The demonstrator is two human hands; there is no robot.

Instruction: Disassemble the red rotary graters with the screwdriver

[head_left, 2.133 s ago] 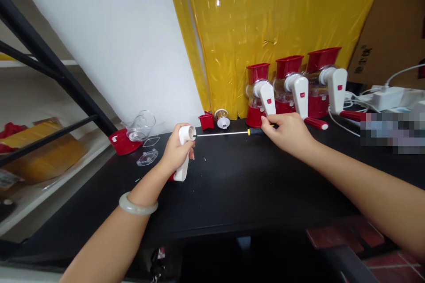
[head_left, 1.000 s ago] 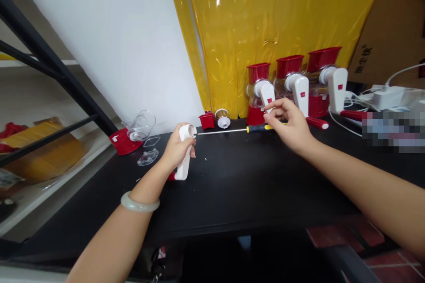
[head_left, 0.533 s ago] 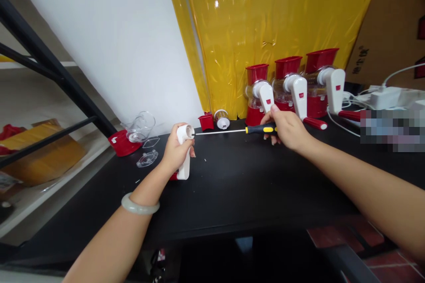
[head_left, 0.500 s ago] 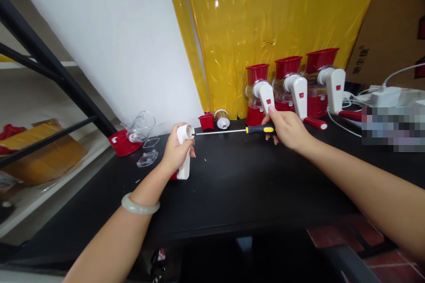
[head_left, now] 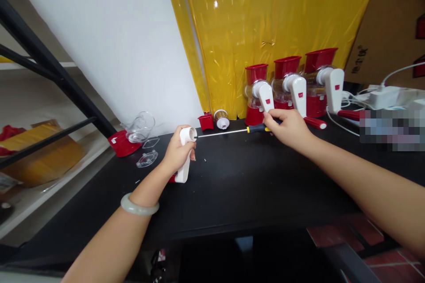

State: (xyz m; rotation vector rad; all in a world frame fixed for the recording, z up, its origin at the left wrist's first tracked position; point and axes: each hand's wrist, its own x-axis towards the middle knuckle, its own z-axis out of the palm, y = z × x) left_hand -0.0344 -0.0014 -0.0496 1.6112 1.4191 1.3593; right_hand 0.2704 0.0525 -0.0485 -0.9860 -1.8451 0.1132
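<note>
My left hand [head_left: 177, 150] is wrapped round a white crank handle [head_left: 183, 170], its round socket facing right and its red grip mostly hidden below my palm. My right hand [head_left: 287, 128] grips the black and yellow handle of a screwdriver [head_left: 227, 133]. The long shaft lies nearly level, and its tip is at the mouth of the socket; how deep it reaches I cannot tell. Behind the shaft, a small red hopper [head_left: 206, 121] and a metal grater drum [head_left: 222, 119] with a white end rest on the black table [head_left: 232, 190].
Three red and white rotary graters [head_left: 292, 84] stand at the back right, near white cables and a power adapter [head_left: 384, 96]. On the left are a red base [head_left: 124, 143] with a clear housing, and clear plastic parts [head_left: 147, 158]. A black metal frame [head_left: 49, 59] borders the left side.
My right fingers have shifted round the screwdriver handle and now cover more of its end. The crank handle has moved slightly right and down in my left hand.
</note>
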